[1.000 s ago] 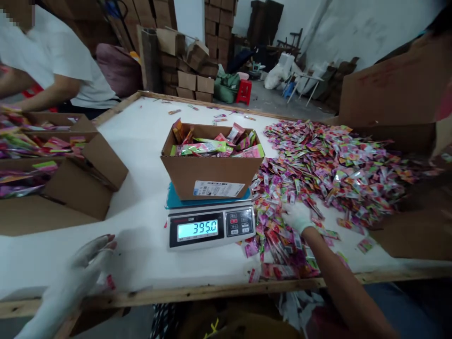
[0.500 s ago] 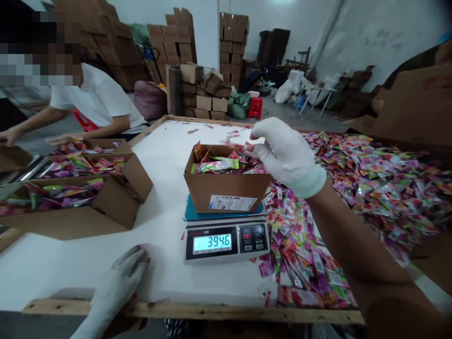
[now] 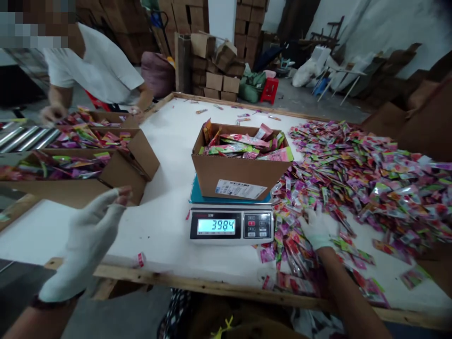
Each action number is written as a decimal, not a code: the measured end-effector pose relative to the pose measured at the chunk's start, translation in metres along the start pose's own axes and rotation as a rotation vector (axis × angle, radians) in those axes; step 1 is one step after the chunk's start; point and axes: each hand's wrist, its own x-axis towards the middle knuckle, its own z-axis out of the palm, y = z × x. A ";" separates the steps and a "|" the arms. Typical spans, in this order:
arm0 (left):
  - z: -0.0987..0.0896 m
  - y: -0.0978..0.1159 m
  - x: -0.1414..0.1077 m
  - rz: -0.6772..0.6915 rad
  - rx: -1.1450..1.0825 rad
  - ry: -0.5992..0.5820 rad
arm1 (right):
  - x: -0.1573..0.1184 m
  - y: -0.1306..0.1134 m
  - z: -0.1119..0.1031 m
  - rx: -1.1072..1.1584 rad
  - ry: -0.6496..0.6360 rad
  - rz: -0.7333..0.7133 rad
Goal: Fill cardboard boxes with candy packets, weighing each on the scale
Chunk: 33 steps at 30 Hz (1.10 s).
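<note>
A cardboard box [image 3: 240, 181] full of colourful sachets stands on a digital scale [image 3: 231, 226], whose display reads 398.4. To the right of the scale, my right hand [image 3: 318, 228], in a white glove, lies on the near part of the sachet pile [image 3: 353, 174], its fingers apart on the packets. My left hand [image 3: 92, 230], also gloved with bare fingertips, is raised over the table's left side near the filled boxes; its fingers are apart and nothing is in them.
Filled boxes [image 3: 67, 188] stand at the left, beside a roller conveyor [image 3: 30, 137]. Across from them is a person in a white shirt [image 3: 102, 63]. A wooden rim [image 3: 197, 283] edges the white table [image 3: 165, 245]. Loose sachets lie at its far side.
My right hand has moved from above the box down to the pile. My left hand has lifted off the table. The display went from 394.6 to 398.4, and the view tilted down.
</note>
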 end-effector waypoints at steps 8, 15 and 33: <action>-0.002 0.180 0.025 0.672 -0.062 -0.004 | 0.010 0.020 0.021 0.180 0.136 -0.065; 0.030 0.213 0.028 0.912 -0.171 -0.125 | 0.027 0.021 0.003 0.330 0.217 -0.246; 0.014 0.201 0.017 0.760 -0.151 -0.142 | 0.026 -0.141 -0.206 0.721 0.839 -0.555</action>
